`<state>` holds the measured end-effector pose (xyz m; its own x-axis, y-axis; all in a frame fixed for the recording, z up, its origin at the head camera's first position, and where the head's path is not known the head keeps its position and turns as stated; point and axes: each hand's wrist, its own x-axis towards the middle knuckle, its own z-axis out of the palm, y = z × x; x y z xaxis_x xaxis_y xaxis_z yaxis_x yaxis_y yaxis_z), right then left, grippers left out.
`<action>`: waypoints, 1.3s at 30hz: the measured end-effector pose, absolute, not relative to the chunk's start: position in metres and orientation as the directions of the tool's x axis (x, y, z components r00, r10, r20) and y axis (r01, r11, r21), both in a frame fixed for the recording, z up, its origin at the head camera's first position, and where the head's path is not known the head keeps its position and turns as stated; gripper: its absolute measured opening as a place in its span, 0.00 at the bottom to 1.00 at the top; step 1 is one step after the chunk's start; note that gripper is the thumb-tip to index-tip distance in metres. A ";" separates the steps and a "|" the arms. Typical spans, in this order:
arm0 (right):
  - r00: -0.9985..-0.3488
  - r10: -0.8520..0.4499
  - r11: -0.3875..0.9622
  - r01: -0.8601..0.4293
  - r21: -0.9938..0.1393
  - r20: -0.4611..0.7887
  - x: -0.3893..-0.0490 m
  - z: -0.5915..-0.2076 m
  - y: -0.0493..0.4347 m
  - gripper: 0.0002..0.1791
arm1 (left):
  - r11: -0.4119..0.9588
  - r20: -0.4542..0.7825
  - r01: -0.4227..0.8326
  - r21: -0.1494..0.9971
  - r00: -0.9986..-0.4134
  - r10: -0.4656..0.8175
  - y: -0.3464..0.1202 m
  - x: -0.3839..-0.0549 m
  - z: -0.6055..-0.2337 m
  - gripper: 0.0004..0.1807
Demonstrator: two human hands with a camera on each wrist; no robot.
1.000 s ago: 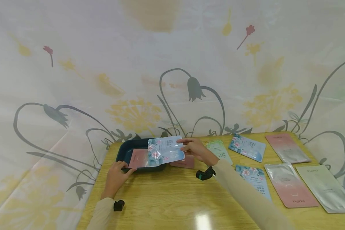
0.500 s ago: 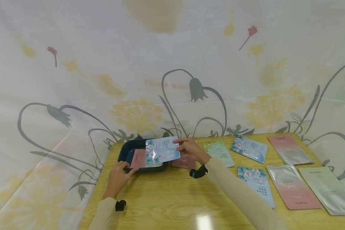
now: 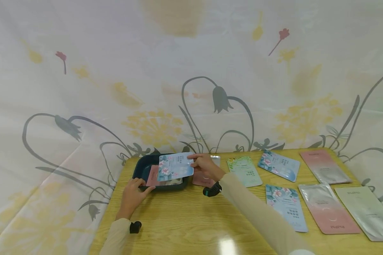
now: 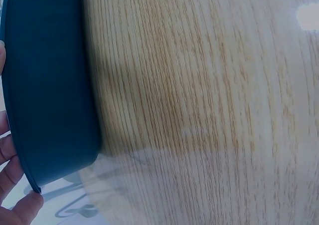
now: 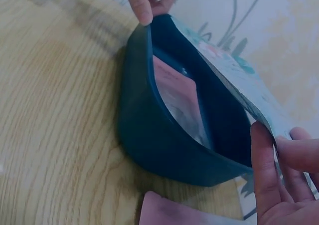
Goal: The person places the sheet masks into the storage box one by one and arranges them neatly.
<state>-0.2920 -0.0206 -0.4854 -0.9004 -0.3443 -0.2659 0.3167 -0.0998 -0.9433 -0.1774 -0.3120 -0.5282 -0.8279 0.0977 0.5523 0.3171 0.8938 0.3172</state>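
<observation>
My right hand [image 3: 207, 165] pinches the right end of a light-blue floral face-mask sachet [image 3: 176, 166] between thumb and fingers. The sachet spans the top of a dark blue plastic bin [image 3: 142, 170], tilted above its opening in the right wrist view. Inside the bin lies a pink-and-silver sachet [image 5: 177, 88], partly covered by the blue one in the head view. My left hand [image 3: 132, 196] holds the bin's rim at the near left corner. In the left wrist view, the left fingertips [image 4: 10, 177] curl at the rim beside the bin's outer wall [image 4: 47, 85].
Another pink sachet [image 3: 201, 180] lies just right of the bin, partly under my right hand. Further right are a green sachet [image 3: 245, 172], two blue floral ones [image 3: 279, 165], two pink ones [image 3: 330, 209] and a pale green-silver one [image 3: 367, 212]. A patterned curtain [image 3: 166, 71] backs the table.
My right hand has carried the blue sachet leftward, further over the bin. The left hand keeps its hold on the rim. The head view has shifted slightly.
</observation>
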 end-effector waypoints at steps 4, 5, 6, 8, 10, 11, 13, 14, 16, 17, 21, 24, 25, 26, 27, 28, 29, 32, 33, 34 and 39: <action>-0.909 -0.336 -0.059 0.283 -0.957 -0.248 -0.293 -0.488 -0.033 0.20 | 0.895 0.552 0.314 0.316 -0.828 0.096 -0.313 -0.177 -0.527 0.19; -0.912 -0.336 -0.056 0.269 -0.961 -0.236 -0.293 -0.489 -0.036 0.21 | 0.895 0.552 0.313 0.317 -0.829 0.095 -0.313 -0.177 -0.527 0.19; -0.914 -0.332 -0.050 0.262 -0.964 -0.231 -0.293 -0.490 -0.040 0.21 | 0.896 0.551 0.312 0.316 -0.829 0.094 -0.313 -0.177 -0.527 0.19; -0.923 -0.318 -0.030 0.237 -0.971 -0.215 -0.292 -0.493 -0.047 0.21 | 0.896 0.552 0.313 0.315 -0.828 0.095 -0.313 -0.177 -0.527 0.19; -0.931 -0.303 -0.009 0.218 -0.976 -0.205 -0.292 -0.496 -0.055 0.21 | 0.896 0.554 0.315 0.314 -0.827 0.096 -0.313 -0.177 -0.528 0.19; -0.934 -0.298 -0.008 0.209 -0.978 -0.197 -0.293 -0.498 -0.058 0.21 | 0.895 0.555 0.316 0.315 -0.826 0.096 -0.312 -0.177 -0.528 0.19; -0.938 -0.291 0.006 0.193 -0.981 -0.187 -0.293 -0.500 -0.065 0.20 | 0.892 0.559 0.322 0.317 -0.823 0.099 -0.312 -0.178 -0.528 0.19; -0.939 -0.289 0.007 0.192 -0.981 -0.186 -0.294 -0.500 -0.067 0.20 | 0.891 0.561 0.326 0.316 -0.821 0.101 -0.312 -0.178 -0.528 0.19; -0.940 -0.279 0.022 0.199 -0.980 -0.197 -0.293 -0.500 -0.072 0.20 | 0.891 0.562 0.329 0.313 -0.820 0.105 -0.311 -0.179 -0.528 0.19; -0.940 -0.268 0.042 0.210 -0.977 -0.213 -0.293 -0.499 -0.074 0.20 | 0.890 0.561 0.330 0.313 -0.821 0.107 -0.311 -0.179 -0.528 0.19; -0.941 -0.225 0.119 0.229 -0.966 -0.251 -0.291 -0.496 -0.082 0.20 | 0.894 0.559 0.324 0.310 -0.823 0.104 -0.310 -0.178 -0.527 0.19; -0.949 -0.217 0.103 0.209 -0.972 -0.227 -0.289 -0.497 -0.089 0.19 | 0.898 0.556 0.315 0.308 -0.825 0.100 -0.311 -0.178 -0.528 0.19; -0.953 -0.216 0.094 0.196 -0.976 -0.212 -0.289 -0.498 -0.092 0.19 | 0.899 0.553 0.312 0.307 -0.827 0.098 -0.310 -0.178 -0.528 0.19; -0.958 -0.217 0.076 0.174 -0.982 -0.187 -0.289 -0.499 -0.094 0.19 | 0.900 0.551 0.311 0.306 -0.829 0.099 -0.310 -0.179 -0.528 0.19; -0.962 -0.217 0.075 0.153 -0.985 -0.165 -0.290 -0.500 -0.095 0.18 | 0.901 0.548 0.308 0.305 -0.831 0.098 -0.310 -0.179 -0.528 0.19; -0.964 -0.220 0.087 0.131 -0.988 -0.147 -0.291 -0.502 -0.096 0.18 | 0.900 0.546 0.309 0.307 -0.832 0.100 -0.310 -0.179 -0.528 0.19; -0.967 -0.222 0.107 0.101 -0.989 -0.123 -0.291 -0.504 -0.097 0.17 | 0.898 0.544 0.312 0.311 -0.833 0.101 -0.310 -0.179 -0.528 0.19; -0.968 -0.247 0.220 -0.011 -0.976 -0.045 -0.293 -0.509 -0.097 0.17 | 0.894 0.538 0.310 0.323 -0.837 0.096 -0.309 -0.179 -0.528 0.19; -0.966 -0.259 0.261 -0.048 -0.964 -0.022 -0.293 -0.510 -0.098 0.18 | 0.895 0.537 0.307 0.324 -0.839 0.093 -0.309 -0.178 -0.528 0.19; -0.962 -0.274 0.306 -0.085 -0.948 -0.003 -0.293 -0.511 -0.098 0.18 | 0.895 0.534 0.304 0.327 -0.840 0.090 -0.309 -0.178 -0.528 0.19; -0.942 -0.328 0.511 -0.241 -0.825 0.072 -0.291 -0.512 -0.102 0.17 | 0.899 0.523 0.285 0.333 -0.849 0.076 -0.311 -0.178 -0.529 0.19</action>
